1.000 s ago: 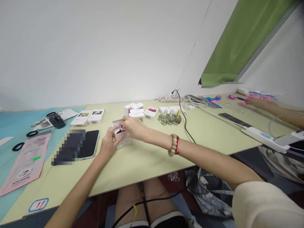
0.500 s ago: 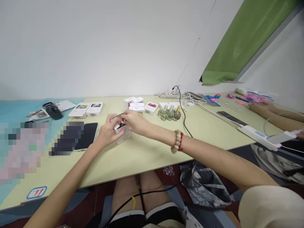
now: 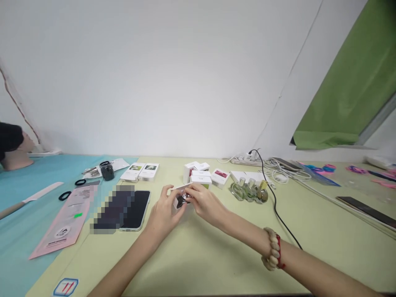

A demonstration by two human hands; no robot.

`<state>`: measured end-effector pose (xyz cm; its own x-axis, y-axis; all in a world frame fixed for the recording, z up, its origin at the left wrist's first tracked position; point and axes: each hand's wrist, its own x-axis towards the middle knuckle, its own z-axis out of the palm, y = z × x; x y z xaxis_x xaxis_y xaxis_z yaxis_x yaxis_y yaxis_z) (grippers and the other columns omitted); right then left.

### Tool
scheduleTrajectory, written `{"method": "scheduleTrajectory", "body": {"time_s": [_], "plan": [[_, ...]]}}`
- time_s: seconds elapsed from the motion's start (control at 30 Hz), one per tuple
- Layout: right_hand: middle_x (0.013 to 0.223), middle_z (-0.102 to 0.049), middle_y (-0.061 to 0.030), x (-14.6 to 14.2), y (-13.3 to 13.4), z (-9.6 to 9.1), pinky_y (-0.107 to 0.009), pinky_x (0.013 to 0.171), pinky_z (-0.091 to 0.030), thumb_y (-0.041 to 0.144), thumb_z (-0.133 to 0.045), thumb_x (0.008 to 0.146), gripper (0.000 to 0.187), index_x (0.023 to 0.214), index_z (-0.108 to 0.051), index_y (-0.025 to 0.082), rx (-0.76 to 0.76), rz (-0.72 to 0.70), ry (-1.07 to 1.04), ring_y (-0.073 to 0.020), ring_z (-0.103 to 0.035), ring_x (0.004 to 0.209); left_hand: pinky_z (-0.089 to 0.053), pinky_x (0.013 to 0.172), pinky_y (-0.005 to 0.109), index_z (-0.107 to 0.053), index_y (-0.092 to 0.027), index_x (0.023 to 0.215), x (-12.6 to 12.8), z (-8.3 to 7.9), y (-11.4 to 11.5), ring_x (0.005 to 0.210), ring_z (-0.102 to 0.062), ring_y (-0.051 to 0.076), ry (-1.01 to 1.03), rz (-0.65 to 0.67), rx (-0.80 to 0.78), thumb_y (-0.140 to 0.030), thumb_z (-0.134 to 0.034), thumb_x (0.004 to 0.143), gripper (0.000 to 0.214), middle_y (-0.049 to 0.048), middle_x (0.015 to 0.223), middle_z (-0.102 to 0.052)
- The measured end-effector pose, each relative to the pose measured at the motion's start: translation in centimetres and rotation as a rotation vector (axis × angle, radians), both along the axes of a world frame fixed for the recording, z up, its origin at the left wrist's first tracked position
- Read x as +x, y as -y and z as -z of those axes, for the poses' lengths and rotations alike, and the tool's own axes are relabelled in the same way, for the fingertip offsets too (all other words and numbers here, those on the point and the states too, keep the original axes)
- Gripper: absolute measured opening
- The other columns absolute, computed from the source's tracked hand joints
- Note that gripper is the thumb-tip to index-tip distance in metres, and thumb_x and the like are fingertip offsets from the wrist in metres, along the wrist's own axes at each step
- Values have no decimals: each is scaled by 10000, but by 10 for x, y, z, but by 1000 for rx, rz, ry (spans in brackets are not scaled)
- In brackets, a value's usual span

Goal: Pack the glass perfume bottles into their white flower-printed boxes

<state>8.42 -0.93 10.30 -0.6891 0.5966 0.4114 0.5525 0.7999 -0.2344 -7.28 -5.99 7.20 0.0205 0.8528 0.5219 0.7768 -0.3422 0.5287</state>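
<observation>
Centre of the pale green counter [image 3: 198, 264]: small white box [image 3: 177, 201] with its flap open, enclosed by the left hand [image 3: 162, 214], grip closed on the box's left side and near face. Right hand [image 3: 208, 205] meeting it from the right, grip narrowed to a pinch of thumb and fingertips on the silver cap of a small bottle [image 3: 185, 196] at the box's open mouth. Bottle body mostly hidden by fingers and box; depth inside the box not discernible. Contact between box and counter likewise not discernible. Bead bracelet [image 3: 272, 253] with a red cord on the right wrist.

Just left of the left hand: dark-screened phone [image 3: 136, 208] lying flat, beside a blurred patch. Farther left: pink packet [image 3: 60, 222] across the edge of a teal cloth [image 3: 18, 239], black rings [image 3: 64, 196], a black jar [image 3: 107, 170] and a knife [image 3: 29, 199].

Just beyond the hands: stack of small white boxes [image 3: 198, 175], with two flat white boxes [image 3: 140, 172] to its far left and one pink-pictured box [image 3: 220, 177] to its right. Right of these: three glass bottles [image 3: 250, 191] in a row, touching one another, and a black cable [image 3: 280, 214] running past them from a power strip [image 3: 244, 158] at the far edge. Far right: green curtain [image 3: 349, 95] against the white wall.
</observation>
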Motion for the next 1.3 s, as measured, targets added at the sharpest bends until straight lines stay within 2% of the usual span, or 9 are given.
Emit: {"method": "scheduleTrajectory", "body": {"time_s": [0.13, 0.3, 0.4, 0.5, 0.63, 0.83, 1.1, 1.3], "plan": [[945, -557, -81, -1, -2, 1, -283, 743, -440, 76, -419, 846, 220, 990, -564, 160, -7, 9, 20, -173, -528, 908, -408, 530, 253, -543, -263, 1014, 2, -7, -1, 706, -596, 161, -101, -79, -51, -348, -490, 797, 239, 63, 1123, -499], [958, -567, -80, 2, -13, -3, -274, 710, -438, 93, -447, 845, 240, 1022, -585, 177, -56, -27, 60, -159, -551, 853, -437, 612, 266, -582, -211, 932, -1, -2, -16, 701, -562, 151, 94, 72, -42, -322, -575, 736, 226, 38, 906, -593], [859, -605, -46, 3, -20, -13, -242, 674, -437, 150, -587, 783, 143, 916, -634, 178, -209, -77, -44, -134, -573, 769, -440, 610, 256, -603, -196, 888, -2, 3, -20, 675, -542, 137, 200, 117, -30, -355, -577, 739, 219, 36, 847, -615], [753, -631, -17, 3, -21, -26, -205, 601, -429, 194, -715, 668, 155, 794, -634, 155, -353, -74, -204, -121, -586, 715, -441, 595, 246, -604, -188, 827, -3, 6, -20, 687, -543, 139, 229, 117, -44, -382, -578, 735, 216, 38, 821, -612], [710, -637, -13, 1, -18, -32, -209, 580, -415, 218, -710, 679, 74, 722, -673, 172, -308, -67, -240, -116, -580, 683, -447, 593, 239, -585, -194, 799, -2, 8, -19, 684, -531, 129, 221, 97, -75, -373, -583, 727, 193, 26, 819, -579], [809, -646, -38, 0, -15, -22, -229, 644, -441, 233, -597, 797, 118, 844, -703, 212, -289, -168, -277, -124, -580, 731, -458, 617, 226, -583, -212, 827, -1, 8, -16, 750, -539, 128, 253, 119, -95, -357, -568, 749, 166, 16, 857, -562], [739, -637, -19, -4, -14, -18, -218, 604, -428, 253, -654, 749, 71, 774, -708, 214, -320, -127, -283, -114, -562, 673, -454, 660, 235, -576, -204, 866, -6, 11, -20, 830, -546, 145, 275, 249, -53, -294, -560, 762, 138, 30, 918, -581], [795, -639, -23, -10, -17, -9, -209, 619, -413, 238, -654, 750, 63, 735, -701, 199, -276, -145, -262, -106, -563, 697, -396, 636, 231, -494, -187, 839, -6, 23, -21, 744, -520, 126, 211, 192, -52, -331, -538, 785, 159, 6, 845, -557]]}}
